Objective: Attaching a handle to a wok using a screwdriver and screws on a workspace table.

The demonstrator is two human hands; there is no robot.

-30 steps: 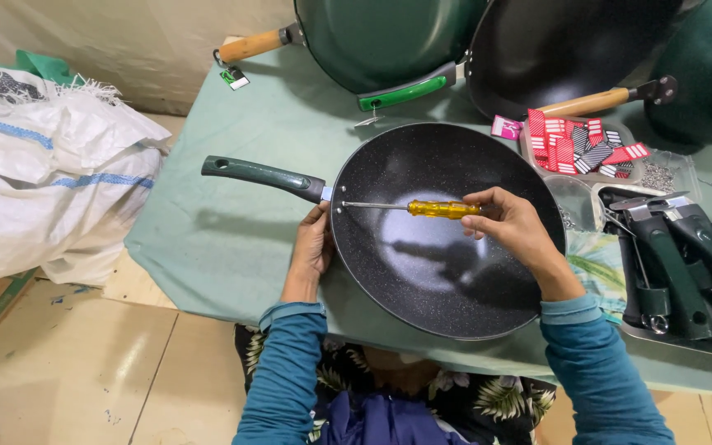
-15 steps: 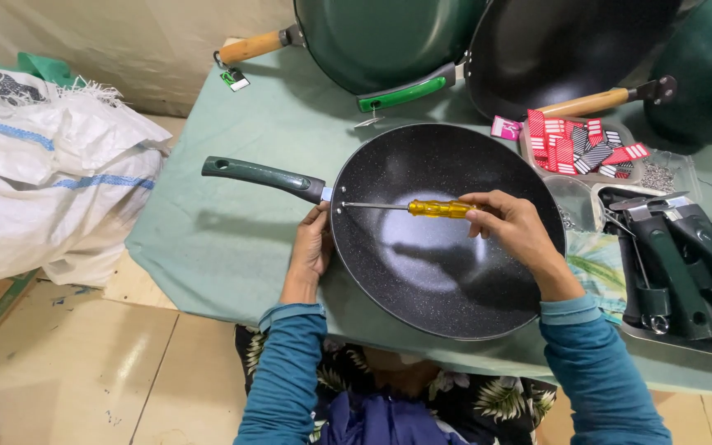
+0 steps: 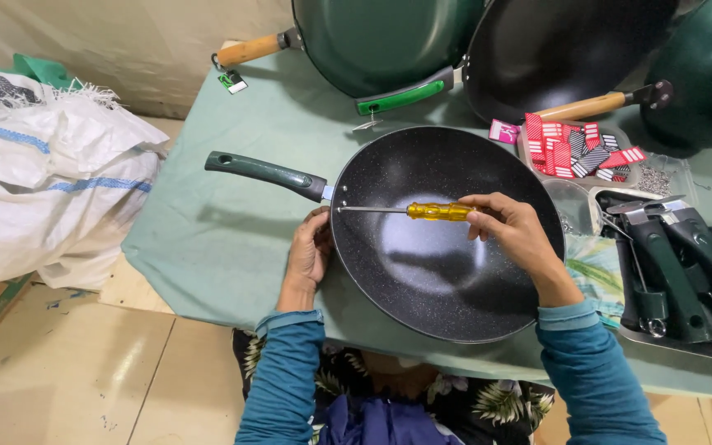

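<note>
A black speckled frying pan [image 3: 447,272] with a dark green handle [image 3: 267,174] lies on the green-covered table [image 3: 232,239]. My left hand [image 3: 308,257] grips the pan's rim just below where the handle joins. My right hand [image 3: 514,232] holds a yellow-handled screwdriver [image 3: 438,212] level across the pan. Its metal tip touches the inner wall at the handle joint.
Other pans lie at the table's far edge: a green one with a wooden handle [image 3: 249,50], a black one [image 3: 562,49], another green one [image 3: 706,74]. A tray of red and white packets [image 3: 574,150] and a tray of dark loose handles [image 3: 677,272] sit right. White sacks [image 3: 43,181] lie on the floor at left.
</note>
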